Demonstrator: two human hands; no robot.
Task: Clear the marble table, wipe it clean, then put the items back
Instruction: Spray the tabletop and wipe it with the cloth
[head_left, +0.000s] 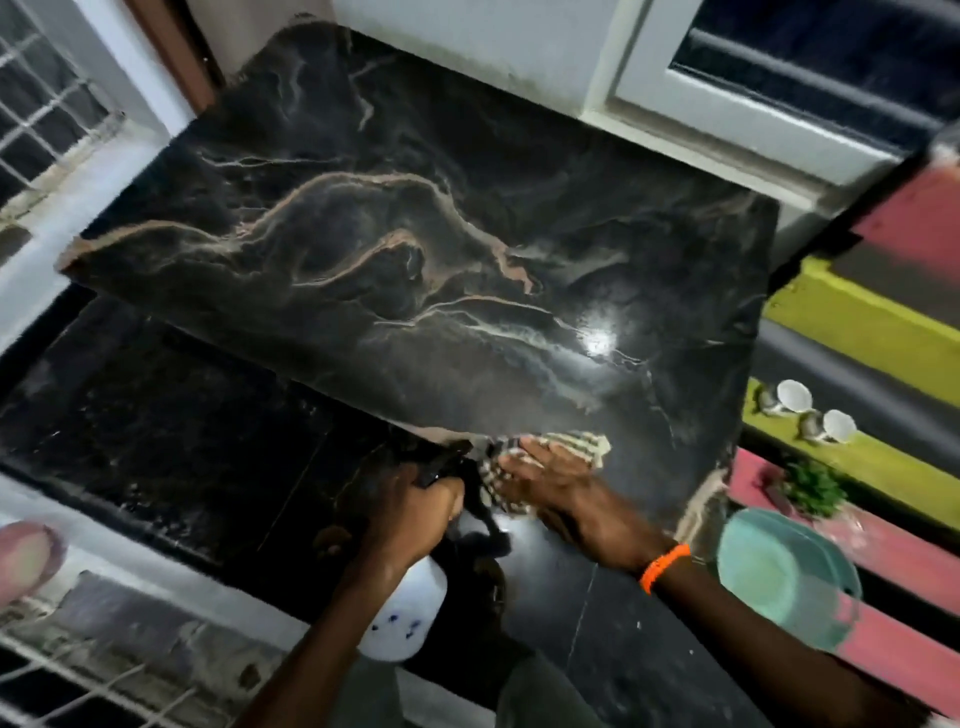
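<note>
The black marble table (415, 249) with brown and white veins fills the middle of the view, with nothing standing on its top. My right hand (545, 475) lies flat on a striped cloth (576, 447) at the table's near edge, fingers spread. An orange band circles that wrist. My left hand (410, 514) is closed around the neck of a white spray bottle (408, 613), whose black nozzle (441, 460) sits just off the table's near edge beside the cloth.
To the right, pink and yellow painted steps (857, 332) hold two white cups (810, 410), a small green plant (813, 488) and a teal plastic container (784, 577). Dark tiled floor (182, 441) lies below the table. A white window frame (727, 104) stands behind, and grilles are at the left.
</note>
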